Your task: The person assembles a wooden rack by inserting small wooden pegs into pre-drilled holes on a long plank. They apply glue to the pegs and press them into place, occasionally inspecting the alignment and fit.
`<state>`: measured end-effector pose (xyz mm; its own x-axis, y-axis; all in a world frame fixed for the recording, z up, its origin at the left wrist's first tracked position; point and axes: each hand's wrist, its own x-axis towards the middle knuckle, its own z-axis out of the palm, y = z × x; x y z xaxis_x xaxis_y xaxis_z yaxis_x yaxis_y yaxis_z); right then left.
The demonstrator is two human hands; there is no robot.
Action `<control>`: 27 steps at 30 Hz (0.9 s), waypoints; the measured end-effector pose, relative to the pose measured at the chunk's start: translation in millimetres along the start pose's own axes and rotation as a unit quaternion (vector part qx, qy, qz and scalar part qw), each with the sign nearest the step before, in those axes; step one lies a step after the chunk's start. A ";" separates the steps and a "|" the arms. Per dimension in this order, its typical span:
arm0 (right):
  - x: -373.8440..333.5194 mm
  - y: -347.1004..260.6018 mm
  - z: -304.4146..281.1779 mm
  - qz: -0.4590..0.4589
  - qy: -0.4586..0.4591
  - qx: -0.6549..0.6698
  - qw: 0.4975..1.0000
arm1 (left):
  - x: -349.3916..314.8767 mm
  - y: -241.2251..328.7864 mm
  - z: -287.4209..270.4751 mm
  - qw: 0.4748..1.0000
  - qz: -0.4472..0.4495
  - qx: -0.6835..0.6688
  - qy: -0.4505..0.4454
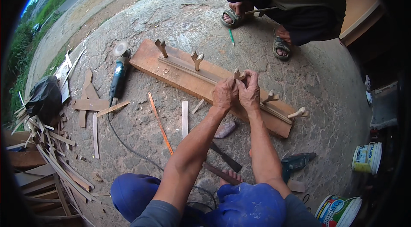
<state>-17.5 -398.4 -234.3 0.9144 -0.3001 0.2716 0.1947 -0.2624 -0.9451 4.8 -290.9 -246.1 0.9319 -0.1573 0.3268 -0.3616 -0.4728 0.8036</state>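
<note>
A thick wooden plank (147,63) lies slantwise on the ground in front of me. Along its top runs a narrow wooden rail (188,67) with several forked wooden pegs (197,60) standing up from it. My left hand (224,93) and my right hand (249,91) meet over the rail's middle, fingers closed around the forked peg (238,73) there. Its prongs show above my fingers, while its lower part is hidden. The two pegs at the right end lean outward.
An angle grinder (119,70) lies left of the plank, its cord trailing toward me. Wood offcuts (90,104) and strips are heaped at left. A drill (295,165) and paint buckets (367,158) are at right. Another person (299,8) squats opposite, near a green pencil (231,37).
</note>
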 end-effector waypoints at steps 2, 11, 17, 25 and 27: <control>-0.6 -1.7 1.4 0.004 -0.003 0.016 1.000 | 0.4 0.1 -0.1 1.000 -0.001 -0.006 0.003; -3.8 -4.3 0.6 0.004 -0.002 0.017 1.000 | -1.1 -2.7 2.5 1.000 0.007 0.004 -0.004; -3.9 -4.6 2.2 0.010 -0.004 0.020 1.000 | -0.6 -7.5 4.6 1.000 0.017 0.008 0.001; -3.7 -2.9 1.9 -0.004 -0.012 -0.015 1.000 | 0.3 -8.8 3.7 1.000 0.016 0.013 0.001; -3.8 -2.9 -1.0 -0.008 -0.008 -0.012 1.000 | -0.7 -4.9 6.0 1.000 0.015 0.019 0.003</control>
<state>-21.9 -397.4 -232.4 0.9171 -0.2810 0.2828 0.1999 -0.2896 -0.9360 6.1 -293.6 -253.3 0.9205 -0.1664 0.3536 -0.3879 -0.5000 0.7743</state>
